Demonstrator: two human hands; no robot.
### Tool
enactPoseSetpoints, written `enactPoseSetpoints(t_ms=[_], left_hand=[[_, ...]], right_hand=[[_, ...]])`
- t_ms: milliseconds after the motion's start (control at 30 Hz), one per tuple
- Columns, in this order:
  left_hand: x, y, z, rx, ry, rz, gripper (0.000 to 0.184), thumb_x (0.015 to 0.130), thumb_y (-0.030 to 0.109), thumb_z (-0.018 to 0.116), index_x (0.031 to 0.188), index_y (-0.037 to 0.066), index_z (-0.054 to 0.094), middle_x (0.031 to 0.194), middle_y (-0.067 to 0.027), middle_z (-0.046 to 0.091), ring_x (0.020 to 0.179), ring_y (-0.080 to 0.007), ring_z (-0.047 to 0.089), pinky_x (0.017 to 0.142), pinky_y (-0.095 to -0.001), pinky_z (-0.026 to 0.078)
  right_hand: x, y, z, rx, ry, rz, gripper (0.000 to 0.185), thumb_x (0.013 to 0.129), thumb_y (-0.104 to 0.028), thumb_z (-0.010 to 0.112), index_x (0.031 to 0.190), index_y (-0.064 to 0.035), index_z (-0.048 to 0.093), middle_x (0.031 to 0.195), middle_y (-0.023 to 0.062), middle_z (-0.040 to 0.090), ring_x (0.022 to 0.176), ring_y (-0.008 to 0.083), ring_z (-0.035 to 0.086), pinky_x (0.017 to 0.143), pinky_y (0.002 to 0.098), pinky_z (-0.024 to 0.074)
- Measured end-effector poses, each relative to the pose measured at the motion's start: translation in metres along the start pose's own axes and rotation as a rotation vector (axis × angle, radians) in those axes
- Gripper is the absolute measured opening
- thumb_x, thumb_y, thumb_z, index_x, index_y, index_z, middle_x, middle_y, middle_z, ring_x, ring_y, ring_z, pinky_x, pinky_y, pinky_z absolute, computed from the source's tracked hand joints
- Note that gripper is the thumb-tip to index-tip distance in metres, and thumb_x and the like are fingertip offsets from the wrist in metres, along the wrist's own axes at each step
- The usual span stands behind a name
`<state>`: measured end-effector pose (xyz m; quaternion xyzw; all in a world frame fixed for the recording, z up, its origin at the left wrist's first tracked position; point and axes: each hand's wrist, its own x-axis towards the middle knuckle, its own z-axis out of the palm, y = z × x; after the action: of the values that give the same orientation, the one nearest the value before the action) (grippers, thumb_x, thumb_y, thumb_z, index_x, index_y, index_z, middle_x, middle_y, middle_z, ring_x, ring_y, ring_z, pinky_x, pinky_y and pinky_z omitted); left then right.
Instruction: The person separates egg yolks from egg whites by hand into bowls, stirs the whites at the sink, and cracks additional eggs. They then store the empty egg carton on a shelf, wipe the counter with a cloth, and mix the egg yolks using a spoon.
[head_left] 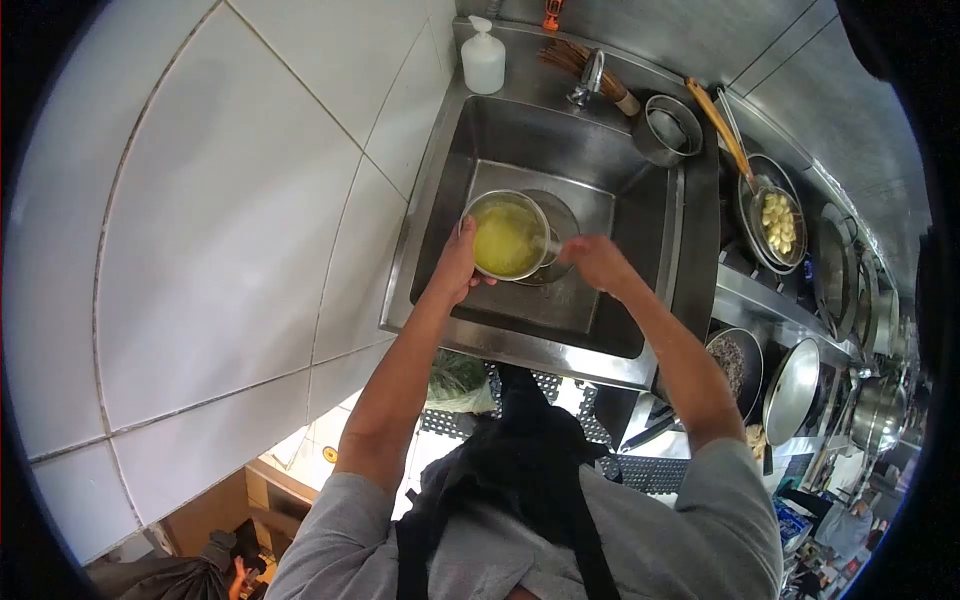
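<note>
My left hand (pixel 462 265) grips the side of a round metal bowl (pixel 467 212) over the stainless steel sink (pixel 640 225). Inside the bowl is a frothy yellow liquid (pixel 506 240) that looks like beaten egg. My right hand (pixel 597 263) is closed in a fist at the bowl's right side. From it a light-coloured utensil (pixel 549 244) reaches over the rim, too blurred by motion to show its kind. Beneath the bowl, a round metal piece (pixel 565 213) lies partly hidden on the sink's bottom.
Behind the sink stand a white pump bottle (pixel 484 62), a faucet (pixel 590 80), a bamboo brush (pixel 590 70) and a small pot (pixel 668 130). To the right, a strainer with pale yellow pieces (pixel 778 222) rests over a pan. Bagged greens (pixel 460 380) lie below; people work farther off.
</note>
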<state>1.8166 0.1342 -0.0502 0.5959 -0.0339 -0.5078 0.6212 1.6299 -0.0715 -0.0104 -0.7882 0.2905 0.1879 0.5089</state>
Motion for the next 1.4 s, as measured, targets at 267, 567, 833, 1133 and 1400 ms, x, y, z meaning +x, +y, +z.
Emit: enactPoseSetpoints(t_ms=[267, 567, 833, 1133, 1400], left_hand=[[-0.002, 0.003, 0.002, 0.007, 0.064, 0.078, 0.067, 0.105, 0.067, 0.037, 0.133, 0.008, 0.052, 0.092, -0.0074, 0.070, 0.058, -0.0145, 0.064, 0.040, -0.0231, 0.042], [-0.001, 0.005, -0.017, -0.086, 0.059, -0.010, 0.065, 0.106, 0.066, 0.036, 0.138, 0.009, 0.047, 0.088, -0.0094, 0.069, 0.053, -0.0162, 0.064, 0.035, -0.0232, 0.035], [0.002, 0.019, -0.006, -0.186, 0.051, 0.054, 0.062, 0.107, 0.065, 0.035, 0.132, 0.010, 0.050, 0.084, -0.0100, 0.069, 0.051, -0.0182, 0.064, 0.036, -0.0237, 0.036], [0.003, 0.048, 0.009, -0.227, 0.079, 0.072, 0.060, 0.108, 0.062, 0.036, 0.131, 0.009, 0.051, 0.093, -0.0124, 0.071, 0.057, -0.0199, 0.068, 0.037, -0.0257, 0.042], [0.021, 0.013, -0.012, -0.208, -0.012, 0.015, 0.061, 0.110, 0.059, 0.032, 0.131, 0.006, 0.054, 0.090, -0.0117, 0.072, 0.057, -0.0195, 0.068, 0.037, -0.0244, 0.039]], right_hand=[[-0.008, -0.023, 0.004, 0.062, -0.127, 0.148, 0.026, 0.100, -0.027, 0.059, 0.110, -0.0123, 0.078, 0.076, 0.0050, 0.068, 0.065, 0.0178, 0.059, 0.059, 0.0367, 0.0494], [-0.063, -0.071, -0.028, 0.062, 0.133, -0.209, 0.020, 0.101, -0.018, 0.061, 0.102, -0.0050, 0.076, 0.068, -0.0023, 0.057, 0.054, 0.0073, 0.046, 0.048, 0.0258, 0.0350], [-0.175, -0.170, -0.050, -0.304, 0.714, -0.646, 0.014, 0.095, -0.004, 0.064, 0.107, -0.0018, 0.070, 0.093, 0.0152, 0.074, 0.079, 0.0312, 0.073, 0.067, 0.0361, 0.0558], [-0.036, -0.014, 0.037, -0.542, 0.880, -0.468, 0.007, 0.094, -0.010, 0.063, 0.100, -0.0076, 0.064, 0.087, 0.0167, 0.070, 0.076, 0.0369, 0.071, 0.064, 0.0472, 0.0562], [0.037, 0.111, 0.070, -0.066, 0.907, 0.046, 0.015, 0.096, -0.013, 0.059, 0.108, -0.0089, 0.067, 0.099, 0.0149, 0.074, 0.088, 0.0415, 0.072, 0.076, 0.0517, 0.0583]])
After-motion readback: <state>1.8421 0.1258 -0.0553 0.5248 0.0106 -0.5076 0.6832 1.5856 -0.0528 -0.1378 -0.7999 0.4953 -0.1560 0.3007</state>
